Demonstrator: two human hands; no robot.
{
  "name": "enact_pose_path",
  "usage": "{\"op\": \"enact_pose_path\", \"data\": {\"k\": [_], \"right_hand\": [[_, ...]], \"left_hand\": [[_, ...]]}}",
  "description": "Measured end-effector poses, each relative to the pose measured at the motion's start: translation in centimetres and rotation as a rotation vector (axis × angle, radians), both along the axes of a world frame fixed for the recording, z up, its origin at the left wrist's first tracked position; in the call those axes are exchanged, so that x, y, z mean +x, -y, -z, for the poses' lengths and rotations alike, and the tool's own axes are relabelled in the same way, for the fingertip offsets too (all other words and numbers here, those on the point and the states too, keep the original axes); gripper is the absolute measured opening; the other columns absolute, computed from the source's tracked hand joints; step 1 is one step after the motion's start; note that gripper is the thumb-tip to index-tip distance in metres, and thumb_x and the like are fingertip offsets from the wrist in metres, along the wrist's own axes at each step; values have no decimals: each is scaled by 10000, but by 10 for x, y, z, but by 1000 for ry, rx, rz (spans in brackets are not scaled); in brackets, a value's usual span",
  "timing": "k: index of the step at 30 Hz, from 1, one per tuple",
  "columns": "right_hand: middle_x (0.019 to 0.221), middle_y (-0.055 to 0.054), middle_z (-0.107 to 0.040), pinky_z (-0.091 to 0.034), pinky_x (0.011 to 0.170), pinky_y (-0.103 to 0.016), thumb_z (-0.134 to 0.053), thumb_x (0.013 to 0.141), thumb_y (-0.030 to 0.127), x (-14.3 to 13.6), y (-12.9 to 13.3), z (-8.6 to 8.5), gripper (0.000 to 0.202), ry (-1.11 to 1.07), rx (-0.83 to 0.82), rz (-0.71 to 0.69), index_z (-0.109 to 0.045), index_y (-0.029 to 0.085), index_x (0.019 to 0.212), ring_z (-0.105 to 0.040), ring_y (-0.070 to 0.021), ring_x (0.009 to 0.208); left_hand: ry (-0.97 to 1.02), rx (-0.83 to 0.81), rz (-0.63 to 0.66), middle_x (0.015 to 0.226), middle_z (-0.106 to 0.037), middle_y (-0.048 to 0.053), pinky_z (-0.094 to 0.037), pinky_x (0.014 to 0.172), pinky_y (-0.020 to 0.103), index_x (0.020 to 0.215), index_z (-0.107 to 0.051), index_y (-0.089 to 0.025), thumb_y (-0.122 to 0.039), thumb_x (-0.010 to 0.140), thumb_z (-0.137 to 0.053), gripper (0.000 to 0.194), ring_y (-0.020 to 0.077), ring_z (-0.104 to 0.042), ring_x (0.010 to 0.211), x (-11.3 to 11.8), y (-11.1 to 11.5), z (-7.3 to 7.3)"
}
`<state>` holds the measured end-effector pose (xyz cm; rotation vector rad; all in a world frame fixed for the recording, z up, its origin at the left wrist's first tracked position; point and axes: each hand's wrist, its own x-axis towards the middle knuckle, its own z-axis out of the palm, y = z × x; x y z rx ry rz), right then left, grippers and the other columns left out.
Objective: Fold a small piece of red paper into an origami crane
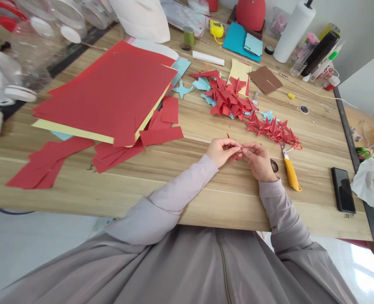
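My left hand (222,151) and my right hand (257,159) meet over the wooden table, thumbs and fingertips pinched together. Between them is a small piece of folded red paper (235,157), mostly covered by the fingers; a pointed tip sticks up behind my left hand. Just beyond lies a heap of folded red paper stars (227,99), with a row of more red stars (274,130) to its right. A few light-blue paper stars (183,88) sit among and beside them. Close to my right hand are a black scissor handle (274,165) and a yellow-handled cutter (290,173).
Large red paper sheets (110,93) are stacked on the left, with cut red strips (50,162) in front. A black phone (343,190) lies near the right edge. Along the back stand a yellow tape measure (217,28), a white ribbed bottle (293,31) and clear plastic containers (31,46).
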<state>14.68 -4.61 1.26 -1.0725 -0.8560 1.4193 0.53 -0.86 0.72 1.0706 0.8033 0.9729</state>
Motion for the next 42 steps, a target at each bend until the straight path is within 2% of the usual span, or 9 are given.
{"op": "enact_pose_path", "data": {"k": [17,25,34,42], "right_hand": [[685,12,-703,-530,633,-270,-800,600,282,0,0,-2,266,20,-26,20,-637,192,790,-643,-120,596],[658,23,-690,-520,619,-260,-791,604,263,-1,1,-2,248,21,-16,24,-638,190,784,-636,-115,584],[621,44,-672,-515,600,-253,-818,556,269,-2,1,-1,309,-4,-19,73,-632,204,794,-622,-110,558],[656,-4,-687,-536,652,-295,-761,650,350,1,1,-5,228,44,-24,-1,-667,181,772,-637,-135,599]], "left_hand": [[-85,58,-7,617,-651,30,-479,479,243,707,-662,-116,-265,652,-704,164,124,-585,521,0,1,0],[-112,88,-24,596,-638,17,-466,472,226,693,-664,-119,-237,662,-679,123,100,-549,484,1,2,-2],[-118,132,-43,662,-648,29,-486,471,232,738,-683,-133,-294,671,-684,174,116,-571,531,2,2,9],[-131,106,-53,657,-660,29,-507,520,237,709,-674,-129,-288,639,-706,177,126,-596,580,-1,-1,2]]}}
